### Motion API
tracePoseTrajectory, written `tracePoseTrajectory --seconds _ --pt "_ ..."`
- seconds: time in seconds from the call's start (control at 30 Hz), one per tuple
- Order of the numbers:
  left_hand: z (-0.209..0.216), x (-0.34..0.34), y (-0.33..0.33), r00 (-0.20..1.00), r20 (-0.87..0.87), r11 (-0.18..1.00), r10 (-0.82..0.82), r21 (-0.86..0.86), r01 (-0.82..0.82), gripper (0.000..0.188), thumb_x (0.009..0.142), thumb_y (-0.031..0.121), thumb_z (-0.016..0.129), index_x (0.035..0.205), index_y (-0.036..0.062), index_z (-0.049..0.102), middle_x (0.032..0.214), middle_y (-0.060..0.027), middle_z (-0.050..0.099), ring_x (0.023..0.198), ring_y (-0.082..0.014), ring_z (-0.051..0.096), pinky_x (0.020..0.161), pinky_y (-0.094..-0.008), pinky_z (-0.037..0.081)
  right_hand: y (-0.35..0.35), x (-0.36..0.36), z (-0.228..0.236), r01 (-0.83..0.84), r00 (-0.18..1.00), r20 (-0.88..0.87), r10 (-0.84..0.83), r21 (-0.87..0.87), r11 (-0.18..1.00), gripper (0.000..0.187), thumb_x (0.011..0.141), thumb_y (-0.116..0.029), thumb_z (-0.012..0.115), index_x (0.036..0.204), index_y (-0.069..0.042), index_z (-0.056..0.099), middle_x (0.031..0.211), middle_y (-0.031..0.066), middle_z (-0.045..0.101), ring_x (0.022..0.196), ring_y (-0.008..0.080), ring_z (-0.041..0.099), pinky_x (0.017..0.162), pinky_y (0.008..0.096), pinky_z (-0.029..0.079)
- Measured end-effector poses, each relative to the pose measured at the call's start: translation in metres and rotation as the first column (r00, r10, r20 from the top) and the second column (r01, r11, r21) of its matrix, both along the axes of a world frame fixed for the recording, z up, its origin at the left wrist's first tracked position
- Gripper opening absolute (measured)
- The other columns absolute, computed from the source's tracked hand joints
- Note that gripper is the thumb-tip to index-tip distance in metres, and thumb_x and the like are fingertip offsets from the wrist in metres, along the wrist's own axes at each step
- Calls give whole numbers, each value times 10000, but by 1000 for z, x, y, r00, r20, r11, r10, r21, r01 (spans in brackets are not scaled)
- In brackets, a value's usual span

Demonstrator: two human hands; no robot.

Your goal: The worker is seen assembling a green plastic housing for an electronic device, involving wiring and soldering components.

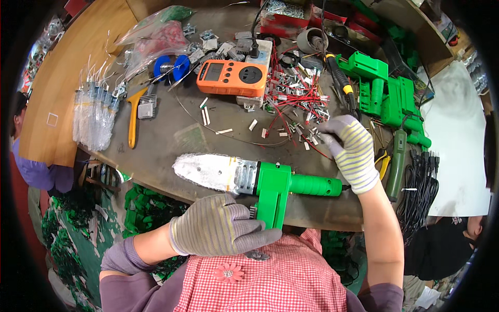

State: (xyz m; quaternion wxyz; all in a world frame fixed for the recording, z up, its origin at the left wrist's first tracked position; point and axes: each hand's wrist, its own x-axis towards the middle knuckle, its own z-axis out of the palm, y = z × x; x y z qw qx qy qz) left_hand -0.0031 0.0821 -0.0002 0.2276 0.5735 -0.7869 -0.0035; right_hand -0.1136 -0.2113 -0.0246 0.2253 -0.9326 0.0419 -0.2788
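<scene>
The green hand tool (274,188) lies lengthwise, its rounded handle (314,185) to the right and its tapering plate (200,170), sheathed in crinkled silvery-white wrap, to the left (two dark spots mark it); a boxy green leg (272,209) juts toward the wearer

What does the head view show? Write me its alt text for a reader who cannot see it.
A person's gloved left hand touches a green tool with a white-wrapped, blade-shaped end, at the near edge of a cluttered workbench. The gloved right hand is near small metal pieces and red wires; beyond lie an orange meter and green plastic housings.
</scene>
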Motion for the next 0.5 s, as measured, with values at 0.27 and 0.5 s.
tracePoseTrajectory --seconds 0.27,0.5 --pt "-11 27 -14 993 -103 998 62 -25 -65 302 759 181 729 1060 167 745 1004 -15 719 841 -167 664 648 -343 533 84 -69 40 72 915 -339 219 670 739 115 820 -169 799 879 -86 745 836 56 728 750 202 691 679 320 535" --pt "-29 71 -130 948 -11 948 319 -2 -319 120 802 105 684 909 51 683 890 -133 675 938 -346 669 814 -453 531 115 -75 25 -121 908 -331 258 381 916 143 803 -182 790 914 -103 745 827 52 722 735 263 678 675 356 545"
